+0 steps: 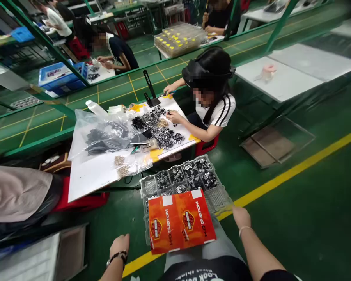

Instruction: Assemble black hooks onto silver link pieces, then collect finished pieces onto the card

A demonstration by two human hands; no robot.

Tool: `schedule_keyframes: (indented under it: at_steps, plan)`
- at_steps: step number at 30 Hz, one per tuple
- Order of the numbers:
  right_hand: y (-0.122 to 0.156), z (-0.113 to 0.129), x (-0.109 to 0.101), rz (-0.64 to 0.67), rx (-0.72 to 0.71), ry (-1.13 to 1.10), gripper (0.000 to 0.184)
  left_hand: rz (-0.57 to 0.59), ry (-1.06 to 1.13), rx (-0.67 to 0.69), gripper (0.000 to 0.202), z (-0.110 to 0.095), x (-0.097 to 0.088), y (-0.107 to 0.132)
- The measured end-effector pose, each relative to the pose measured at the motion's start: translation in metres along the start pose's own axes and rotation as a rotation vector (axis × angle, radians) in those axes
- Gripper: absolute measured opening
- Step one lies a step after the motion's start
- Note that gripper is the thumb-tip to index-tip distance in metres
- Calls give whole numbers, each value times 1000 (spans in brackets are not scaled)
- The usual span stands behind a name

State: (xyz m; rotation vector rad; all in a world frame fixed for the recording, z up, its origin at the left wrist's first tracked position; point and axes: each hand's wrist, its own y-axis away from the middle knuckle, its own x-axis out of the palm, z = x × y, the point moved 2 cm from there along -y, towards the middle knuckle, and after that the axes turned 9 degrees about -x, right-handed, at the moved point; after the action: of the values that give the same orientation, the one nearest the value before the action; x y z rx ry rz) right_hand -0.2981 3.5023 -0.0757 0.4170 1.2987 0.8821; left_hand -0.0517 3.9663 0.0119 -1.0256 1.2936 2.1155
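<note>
A clear plastic compartment tray [219, 197] lies in front of my body, and its far cells hold shiny black and silver small parts [190, 175]. An orange printed card [179, 224] lies flat over the tray's near half. My right hand [241, 216] grips the tray's right edge, with a thin band on the wrist. My left hand [119, 244] is to the left of the card, a short gap from it. Its fingers are curled under like a fist and what they hold is hidden. A dark bracelet sits on that wrist.
A white worktable [84, 175] ahead carries plastic bags [102, 134] and heaps of black parts [160, 128]. A seated person [213, 105] sorts them at its right end. A person's back [14, 191] is at the left. A yellow floor line [295, 169] runs right. More workers sit at benches behind.
</note>
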Motion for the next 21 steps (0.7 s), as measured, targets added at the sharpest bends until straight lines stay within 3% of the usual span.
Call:
schedule_keyframes:
  at_steps: [3,7,11,15,18,21]
  plan:
    - [-23,45,21,41,-242,-8,29,42,40,-60,25,-27,21,11]
    - [-21,75,60,129,-512,-58,27,-76,130,13,27,-84,58,18]
    - [-18,73,90,121,-562,-65,25,-216,254,260,30,-160,101,26]
    - [-30,65,109,146,-603,-82,19,-286,409,500,35,-228,144,47]
    - [-39,64,119,155,-639,-96,17,-331,504,614,40,-258,168,60]
    - [-42,65,125,161,-672,-106,18,-374,571,669,43,-266,181,64]
